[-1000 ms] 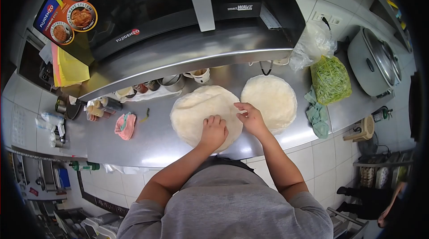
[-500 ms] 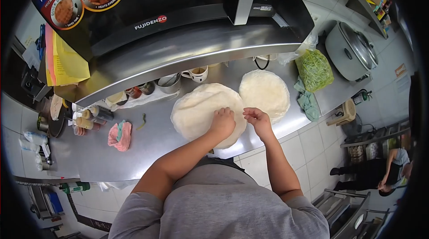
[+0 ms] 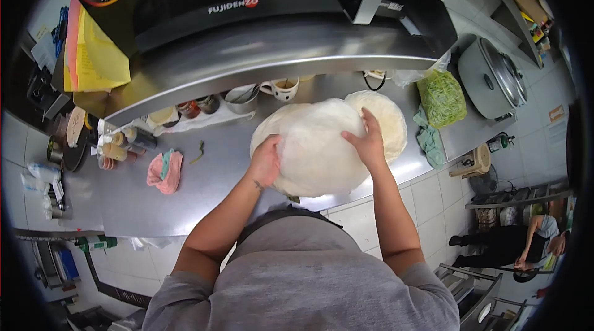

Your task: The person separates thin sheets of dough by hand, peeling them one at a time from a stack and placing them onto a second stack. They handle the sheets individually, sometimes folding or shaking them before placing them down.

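Note:
A thin, pale round sheet [image 3: 322, 145] is raised between my two hands, slightly blurred. My left hand [image 3: 266, 161] grips its left edge, with the fingers tucked at the rim. At the sheet's upper right, my right hand [image 3: 366, 139] has its thumb and fingers on the edge. Beneath and to the left lies a stack of similar sheets [image 3: 263, 130], partly covered by the raised one. A second pale round stack [image 3: 391, 123] rests just right of it, partly behind my right hand.
A microwave [image 3: 278, 15] on a steel shelf overhangs the counter [image 3: 216, 201]. Along the back are a cup [image 3: 284, 88] and a metal pot [image 3: 241, 99]. A pink cloth [image 3: 165, 171] lies left; bagged green vegetables [image 3: 441, 99] and a cooker [image 3: 492, 77] stand right. Another person [image 3: 507, 241] is far right.
The hands have moved apart to opposite sides, and a sheet is now lifted off the left stack between them. The camera view has shifted slightly.

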`<state>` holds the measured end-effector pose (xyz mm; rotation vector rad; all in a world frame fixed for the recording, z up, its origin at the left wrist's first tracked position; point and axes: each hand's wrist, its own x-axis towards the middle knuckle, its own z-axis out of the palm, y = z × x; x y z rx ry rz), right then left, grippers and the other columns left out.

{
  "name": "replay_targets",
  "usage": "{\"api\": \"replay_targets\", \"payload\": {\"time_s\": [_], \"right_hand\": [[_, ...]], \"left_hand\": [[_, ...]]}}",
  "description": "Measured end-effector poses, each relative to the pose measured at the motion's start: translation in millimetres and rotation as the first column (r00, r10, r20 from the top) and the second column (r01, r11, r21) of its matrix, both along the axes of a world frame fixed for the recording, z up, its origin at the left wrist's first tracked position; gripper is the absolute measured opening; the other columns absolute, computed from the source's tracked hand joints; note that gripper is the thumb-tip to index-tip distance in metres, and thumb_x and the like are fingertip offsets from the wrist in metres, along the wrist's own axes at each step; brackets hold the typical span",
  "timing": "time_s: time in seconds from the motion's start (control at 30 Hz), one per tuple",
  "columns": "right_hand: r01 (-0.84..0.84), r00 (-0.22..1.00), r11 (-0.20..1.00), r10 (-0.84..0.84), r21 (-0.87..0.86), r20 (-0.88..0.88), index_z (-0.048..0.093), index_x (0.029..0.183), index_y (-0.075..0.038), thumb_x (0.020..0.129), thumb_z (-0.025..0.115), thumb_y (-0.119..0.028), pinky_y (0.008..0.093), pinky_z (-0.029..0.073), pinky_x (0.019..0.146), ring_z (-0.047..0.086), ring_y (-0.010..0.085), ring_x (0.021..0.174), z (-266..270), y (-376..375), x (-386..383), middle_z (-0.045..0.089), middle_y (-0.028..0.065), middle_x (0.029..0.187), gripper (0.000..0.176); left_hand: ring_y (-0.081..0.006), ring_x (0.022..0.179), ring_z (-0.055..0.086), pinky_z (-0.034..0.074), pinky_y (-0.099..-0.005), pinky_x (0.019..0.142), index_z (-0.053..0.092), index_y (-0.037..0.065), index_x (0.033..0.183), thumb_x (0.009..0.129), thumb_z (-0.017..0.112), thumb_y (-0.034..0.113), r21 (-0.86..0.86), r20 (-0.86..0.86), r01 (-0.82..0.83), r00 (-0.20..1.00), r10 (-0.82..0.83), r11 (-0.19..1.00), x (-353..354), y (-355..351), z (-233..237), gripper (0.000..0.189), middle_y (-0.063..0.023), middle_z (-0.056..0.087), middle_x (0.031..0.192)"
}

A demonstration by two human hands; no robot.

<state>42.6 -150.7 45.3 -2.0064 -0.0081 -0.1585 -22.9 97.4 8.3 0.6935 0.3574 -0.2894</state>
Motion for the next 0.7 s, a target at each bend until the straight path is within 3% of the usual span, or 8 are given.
{"api": "replay_targets", "payload": {"time_s": [0.03,0.1,0.17,0.23,0.43,0.5,0.6,0.7], "right_hand": [[0.19,0.928,0.848,0.009,-0.494,0.372,0.054,0.121,0.0,0.073,0.076,-0.01,0.0358,0.05,0.085,0.061,0.0268,0.098,-10.1,6.8,3.2,0.063,0.0129,0.108,0.053],[0.181,0.884,0.884,0.045,-0.43,0.465,0.058,0.116,-0.002,0.072,0.077,-0.013,0.0353,0.05,0.08,0.061,0.0259,0.093,-27.4,20.1,3.5,0.062,0.0145,0.104,0.049],[-0.213,0.977,0.972,0.209,-0.096,-0.049,0.06,0.106,0.0,0.073,0.077,-0.016,0.0327,0.05,0.075,0.062,0.0216,0.083,-48.1,37.1,-14.2,0.064,0.0143,0.095,0.041],[-0.385,0.903,0.923,0.379,0.013,-0.201,0.063,0.095,0.0,0.074,0.077,-0.02,0.0301,0.05,0.067,0.061,0.0183,0.071,-59.3,59.9,-34.3,0.065,0.0117,0.082,0.032],[-0.346,0.917,0.938,0.334,-0.022,-0.218,0.065,0.082,0.001,0.078,0.073,-0.021,0.0279,0.049,0.059,0.061,0.0163,0.061,-33.0,86.8,-52.5,0.063,0.0099,0.067,0.024],[-0.372,0.905,0.928,0.364,0.005,-0.219,0.064,0.081,0.001,0.079,0.072,-0.02,0.0274,0.049,0.058,0.061,0.0158,0.06,-41.0,77.8,-48.9,0.063,0.0102,0.066,0.023],[-0.381,0.882,0.916,0.401,0.123,-0.249,0.064,0.08,0.002,0.081,0.069,-0.017,0.0266,0.049,0.057,0.06,0.0144,0.059,-50.5,61.3,-44.6,0.063,0.0094,0.065,0.019],[-0.302,0.874,0.914,0.379,0.271,-0.305,0.063,0.08,0.001,0.083,0.066,-0.013,0.0262,0.048,0.058,0.058,0.0125,0.059,-53.7,45.4,-34.3,0.062,0.0068,0.066,0.014]], "left_hand": [[-0.0184,0.103,0.059,0.045,-0.0343,0.093,0.055,0.005,0.11,0.092,0.048,0.027,0.001,-0.013,-0.009,1.0,0.009,1.0,-5.4,6.2,-15.3,0.029,-0.0071,0.061,0.111],[-0.0199,0.098,0.061,0.049,-0.0358,0.087,0.052,0.004,0.115,0.094,0.051,0.031,0.197,-0.167,0.028,0.986,0.005,0.98,-10.9,14.2,-36.5,0.035,-0.0094,0.062,0.109],[-0.0204,0.095,0.062,0.051,-0.0344,0.083,0.054,0.002,0.114,0.092,0.055,0.029,0.27,-0.185,0.039,0.983,0.013,0.962,-16.9,14.5,-44.3,0.034,-0.0101,0.063,0.107],[-0.0209,0.092,0.064,0.053,-0.033,0.079,0.055,0.001,0.114,0.091,0.059,0.026,0.339,-0.206,0.059,0.978,0.013,0.939,-19.6,12.6,-50.1,0.034,-0.0109,0.064,0.104],[-0.0171,0.08,0.064,0.054,-0.0302,0.074,0.059,0.001,0.1,0.092,0.06,0.018,0.233,-0.115,0.077,0.992,-0.051,0.969,-17.3,-6.4,-17.7,0.019,-0.0058,0.064,0.093],[-0.0156,0.081,0.063,0.053,-0.0295,0.075,0.059,0.001,0.098,0.093,0.056,0.014,0.39,-0.024,0.169,0.984,-0.174,0.905,-18.7,-8.1,-17.6,0.014,-0.0054,0.063,0.092],[-0.0139,0.083,0.062,0.053,-0.0285,0.076,0.06,0.001,0.097,0.095,0.052,0.012,0.538,0.054,0.117,0.983,-0.173,0.835,-19.0,-13.2,-24.0,0.014,-0.0048,0.063,0.093],[-0.0117,0.083,0.06,0.052,-0.0276,0.075,0.06,0.001,0.092,0.094,0.053,0.015,0.486,0.035,0.03,0.998,-0.054,0.873,-16.5,-7.5,-23.3,0.016,-0.005,0.063,0.091]]}}
